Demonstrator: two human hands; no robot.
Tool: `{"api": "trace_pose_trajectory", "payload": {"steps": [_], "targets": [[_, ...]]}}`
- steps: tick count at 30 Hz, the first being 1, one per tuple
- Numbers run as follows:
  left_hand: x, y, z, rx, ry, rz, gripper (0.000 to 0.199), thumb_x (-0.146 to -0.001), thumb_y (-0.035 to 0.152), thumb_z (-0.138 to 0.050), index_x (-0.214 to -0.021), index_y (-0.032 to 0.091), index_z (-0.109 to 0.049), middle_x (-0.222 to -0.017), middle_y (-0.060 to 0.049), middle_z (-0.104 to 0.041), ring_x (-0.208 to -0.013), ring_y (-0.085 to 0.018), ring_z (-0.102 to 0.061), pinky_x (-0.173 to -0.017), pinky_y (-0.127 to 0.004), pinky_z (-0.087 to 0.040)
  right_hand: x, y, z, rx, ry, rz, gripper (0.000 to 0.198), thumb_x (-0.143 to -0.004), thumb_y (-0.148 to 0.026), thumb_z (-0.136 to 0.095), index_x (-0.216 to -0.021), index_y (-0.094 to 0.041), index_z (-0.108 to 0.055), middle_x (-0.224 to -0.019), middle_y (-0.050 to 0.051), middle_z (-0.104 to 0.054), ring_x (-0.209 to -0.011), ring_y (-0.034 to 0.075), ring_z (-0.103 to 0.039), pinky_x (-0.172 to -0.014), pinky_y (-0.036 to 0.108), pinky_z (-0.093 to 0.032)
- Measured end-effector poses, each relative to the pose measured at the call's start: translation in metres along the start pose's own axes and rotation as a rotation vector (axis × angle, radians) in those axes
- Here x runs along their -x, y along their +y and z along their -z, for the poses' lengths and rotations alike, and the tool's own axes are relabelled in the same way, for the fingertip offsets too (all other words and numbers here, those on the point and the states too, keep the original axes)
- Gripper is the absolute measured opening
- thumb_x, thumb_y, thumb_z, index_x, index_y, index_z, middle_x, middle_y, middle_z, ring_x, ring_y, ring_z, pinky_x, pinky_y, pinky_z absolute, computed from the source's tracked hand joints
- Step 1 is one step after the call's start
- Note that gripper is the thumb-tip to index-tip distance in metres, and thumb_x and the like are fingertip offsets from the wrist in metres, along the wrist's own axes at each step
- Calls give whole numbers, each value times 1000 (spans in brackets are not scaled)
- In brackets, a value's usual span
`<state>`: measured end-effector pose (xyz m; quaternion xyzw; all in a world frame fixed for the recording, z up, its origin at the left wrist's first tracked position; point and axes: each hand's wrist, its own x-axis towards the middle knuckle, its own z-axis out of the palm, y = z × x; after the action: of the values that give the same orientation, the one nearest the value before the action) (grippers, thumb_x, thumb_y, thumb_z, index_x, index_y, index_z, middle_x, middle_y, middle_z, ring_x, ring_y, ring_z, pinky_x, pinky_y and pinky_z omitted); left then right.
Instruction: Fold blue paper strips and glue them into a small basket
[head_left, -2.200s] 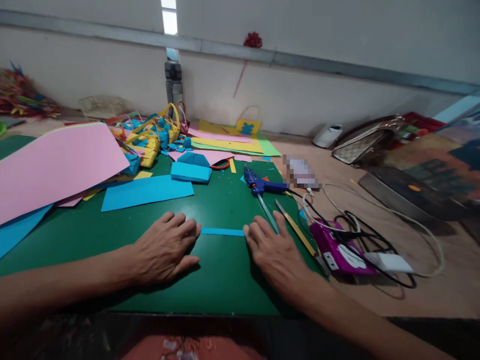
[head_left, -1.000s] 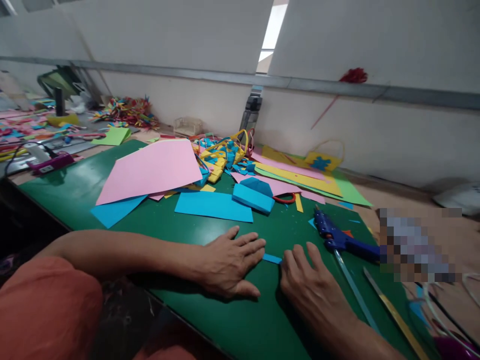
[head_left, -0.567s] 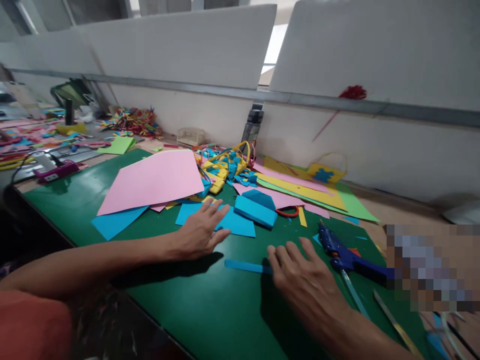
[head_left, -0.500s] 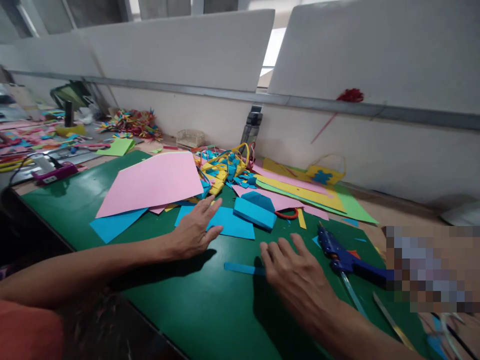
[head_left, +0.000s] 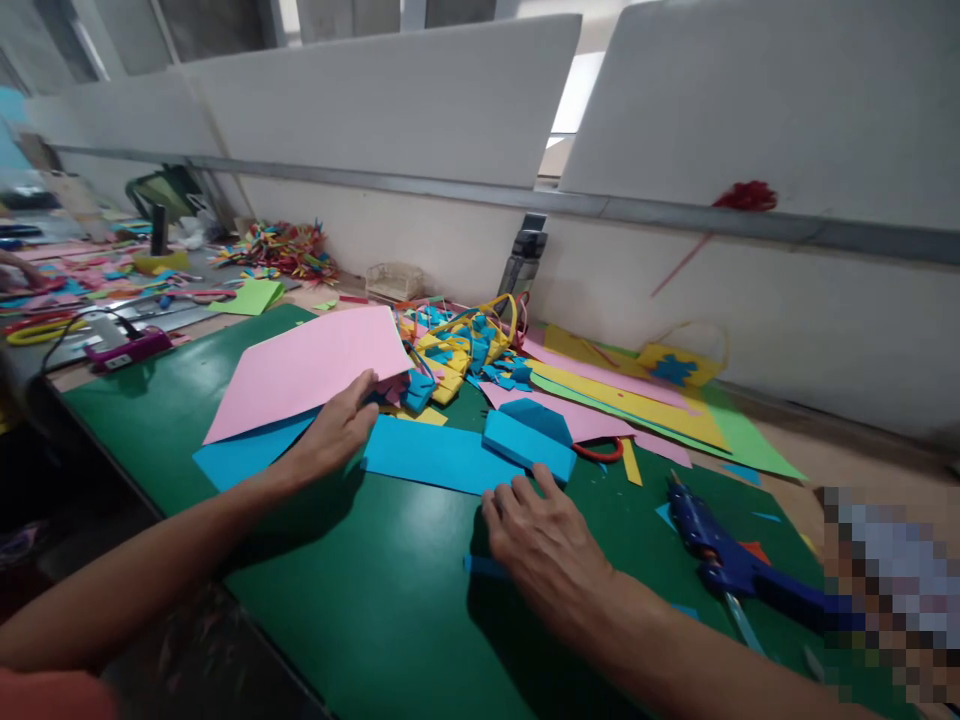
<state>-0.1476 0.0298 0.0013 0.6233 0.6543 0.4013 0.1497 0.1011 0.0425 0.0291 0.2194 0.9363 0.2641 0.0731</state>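
My left hand [head_left: 334, 435] is at the lower right edge of a large pink paper sheet [head_left: 311, 360], thumb apart from the fingers; the fingertips overlap the sheet's edge, which is slightly raised. Just right of it lies a flat blue paper piece [head_left: 424, 453]. A folded blue paper shape [head_left: 527, 442] rests at that piece's right end. My right hand [head_left: 544, 520] is palm down with loosely bent, parted fingers at the near edge of the folded shape; whether they touch it I cannot tell. Beneath this hand, a narrow blue strip [head_left: 484, 567] is partly covered.
A blue glue gun [head_left: 727, 555] lies at the right, beside red-handled scissors [head_left: 600, 452] and paper scraps. Behind are yellow and blue paper baskets [head_left: 450, 365], stacked coloured sheets [head_left: 637, 400] and a dark bottle [head_left: 523, 262]. A purple power strip [head_left: 127, 347] is at the left.
My left hand has moved left from the blue piece to the pink sheet, whose near edge has lifted. My right hand has shifted slightly forward and left, towards the folded blue shape.
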Motion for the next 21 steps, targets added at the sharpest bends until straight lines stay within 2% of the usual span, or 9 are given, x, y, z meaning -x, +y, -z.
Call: {"api": "trace_pose_trajectory", "payload": {"steps": [2, 5, 8, 13, 17, 19, 21], "targets": [[-5, 1, 4, 198, 57, 65, 56, -85, 22, -35, -137, 3, -30, -141, -21, -37, -129, -27, -38, -106, -49, -33, -3, 1, -3, -23, -8, 7, 10, -74, -5, -58, -78, -12, -65, -66, 7, -62, -67, 22, -57, -67, 38, -36], [-11, 3, 4, 486, 147, 138, 63, -81, 26, -45, -138, 4, -30, -141, -18, -38, -128, -29, -38, -106, -46, -34, -6, 4, -5, -56, -25, 8, 9, -74, -6, -59, -79, -12, -64, -67, 8, -63, -68, 23, -58, -69, 39, -37], [-15, 2, 2, 629, 194, 148, 63, -80, 27, -50, -137, 6, -34, -139, -16, -41, -128, -28, -40, -107, -43, -33, -8, 6, -6, -71, -68, 12, 12, -74, -6, -59, -83, -11, -65, -71, 10, -64, -72, 24, -59, -71, 40, -38], [-34, 0, 11, 709, 249, 130, 58, -81, 25, -51, -134, 7, -39, -137, -16, -44, -125, -26, -44, -107, -41, -33, -7, 11, -7, -105, -141, 36, 16, -76, -6, -55, -86, -11, -65, -78, 11, -66, -76, 25, -60, -75, 43, -40], [-48, 7, 19, 719, 196, 185, 54, -84, 31, -46, -131, 4, -42, -130, -20, -51, -118, -26, -51, -100, -43, -40, -4, 18, -13, -121, -134, 21, 17, -75, -6, -54, -88, -11, -66, -80, 11, -66, -76, 26, -60, -80, 46, -40], [-51, 15, 17, 627, 160, 165, 53, -84, 37, -46, -126, 6, -48, -127, -18, -54, -116, -27, -53, -96, -43, -43, -3, 22, -15, -135, -99, 21, 17, -75, -6, -55, -87, -11, -65, -80, 11, -66, -76, 26, -60, -82, 47, -39], [-56, 28, 9, 443, 106, 94, 52, -82, 41, -47, -121, 8, -54, -123, -16, -58, -113, -28, -55, -91, -43, -46, -2, 25, -15, -159, -62, 33, 15, -76, -7, -55, -87, -11, -65, -79, 11, -66, -76, 26, -60, -84, 49, -39]]}}
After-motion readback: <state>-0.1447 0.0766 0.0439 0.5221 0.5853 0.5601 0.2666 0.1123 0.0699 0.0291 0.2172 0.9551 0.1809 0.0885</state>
